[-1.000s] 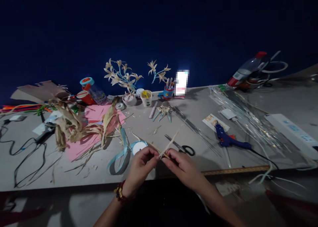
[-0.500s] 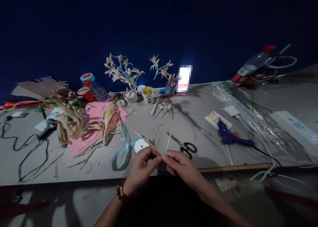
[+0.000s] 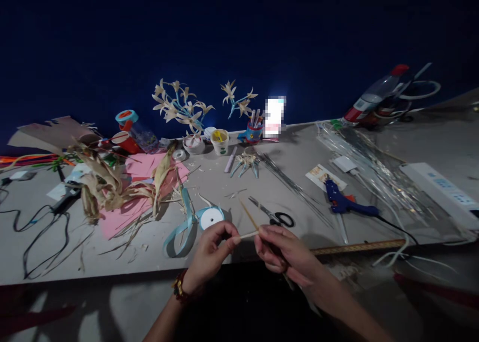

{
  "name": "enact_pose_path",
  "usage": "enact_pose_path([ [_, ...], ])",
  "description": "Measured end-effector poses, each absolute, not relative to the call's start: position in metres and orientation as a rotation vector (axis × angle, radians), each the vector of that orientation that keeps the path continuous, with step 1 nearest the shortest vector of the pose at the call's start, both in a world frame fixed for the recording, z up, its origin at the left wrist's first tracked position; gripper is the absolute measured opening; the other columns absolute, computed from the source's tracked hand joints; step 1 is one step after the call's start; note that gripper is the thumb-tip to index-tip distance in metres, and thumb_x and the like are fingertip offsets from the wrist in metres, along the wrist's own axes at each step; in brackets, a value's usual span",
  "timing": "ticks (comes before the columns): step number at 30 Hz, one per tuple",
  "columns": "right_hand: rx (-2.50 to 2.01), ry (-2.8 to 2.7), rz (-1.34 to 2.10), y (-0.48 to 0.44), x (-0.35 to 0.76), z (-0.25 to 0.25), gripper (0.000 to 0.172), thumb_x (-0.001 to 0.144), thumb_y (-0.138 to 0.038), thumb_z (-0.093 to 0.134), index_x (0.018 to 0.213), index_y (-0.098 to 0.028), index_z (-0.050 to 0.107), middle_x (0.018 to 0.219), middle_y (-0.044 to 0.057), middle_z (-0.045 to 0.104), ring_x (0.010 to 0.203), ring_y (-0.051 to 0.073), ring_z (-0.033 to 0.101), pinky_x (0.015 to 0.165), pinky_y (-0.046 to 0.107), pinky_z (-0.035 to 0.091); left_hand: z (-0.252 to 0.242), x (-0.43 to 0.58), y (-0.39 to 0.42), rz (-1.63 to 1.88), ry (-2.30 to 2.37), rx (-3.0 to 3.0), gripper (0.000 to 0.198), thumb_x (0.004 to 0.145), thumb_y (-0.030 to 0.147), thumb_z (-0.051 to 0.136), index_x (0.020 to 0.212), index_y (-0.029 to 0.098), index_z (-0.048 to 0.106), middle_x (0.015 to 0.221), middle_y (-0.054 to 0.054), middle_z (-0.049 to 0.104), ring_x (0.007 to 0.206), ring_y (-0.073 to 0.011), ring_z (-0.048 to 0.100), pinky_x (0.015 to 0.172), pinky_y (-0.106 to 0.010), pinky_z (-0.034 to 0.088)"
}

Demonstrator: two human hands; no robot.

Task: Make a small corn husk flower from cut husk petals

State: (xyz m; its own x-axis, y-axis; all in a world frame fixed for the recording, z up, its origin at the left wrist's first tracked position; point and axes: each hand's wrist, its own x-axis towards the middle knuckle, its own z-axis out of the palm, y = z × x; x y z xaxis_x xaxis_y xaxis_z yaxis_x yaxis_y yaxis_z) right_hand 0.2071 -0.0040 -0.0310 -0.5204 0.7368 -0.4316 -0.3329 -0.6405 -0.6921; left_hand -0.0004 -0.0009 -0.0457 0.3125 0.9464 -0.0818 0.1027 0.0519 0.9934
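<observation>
Over the table's front edge, my left hand (image 3: 217, 247) pinches one end of a narrow pale strip (image 3: 248, 235), which looks like dried husk. The strip runs taut to my right hand (image 3: 284, 250), whose fingers close on a thin tan stick (image 3: 247, 212) where the two meet. The stick slants up and left from those fingertips. Just beyond my right hand lie black-handled scissors (image 3: 275, 215). A white spool (image 3: 211, 220) with light-blue ribbon (image 3: 187, 207) rests beyond my left hand.
Dried corn husks (image 3: 108, 182) and pink paper (image 3: 119, 217) cover the left side. Husk flowers (image 3: 179, 107) stand at the back. Rightward are wires (image 3: 292, 180), a blue glue gun (image 3: 348, 202), a power strip (image 3: 441, 187) and a leaning bottle (image 3: 377, 95).
My hands have drawn apart, with the pale strip now stretched between them. The stick's end has swung from my left hand's side to my right hand. The view has shifted slightly.
</observation>
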Motion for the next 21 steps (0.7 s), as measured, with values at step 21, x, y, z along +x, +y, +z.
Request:
enact_pose_path([
  [21,-0.917,-0.695,2.305,-0.006,0.193,-0.031,0.042,0.085,-0.053,0.068,0.067,-0.018,0.054,0.046,-0.011,0.035,0.039,0.004,0.017,0.039,0.02,0.008,-0.038,-0.001,-0.001,1.054,1.016,1.69,0.014,0.095,0.025,0.059,0.083,0.018,0.061,0.08,-0.002,0.064,0.077,-0.016,0.058,0.073,-0.027,0.043],
])
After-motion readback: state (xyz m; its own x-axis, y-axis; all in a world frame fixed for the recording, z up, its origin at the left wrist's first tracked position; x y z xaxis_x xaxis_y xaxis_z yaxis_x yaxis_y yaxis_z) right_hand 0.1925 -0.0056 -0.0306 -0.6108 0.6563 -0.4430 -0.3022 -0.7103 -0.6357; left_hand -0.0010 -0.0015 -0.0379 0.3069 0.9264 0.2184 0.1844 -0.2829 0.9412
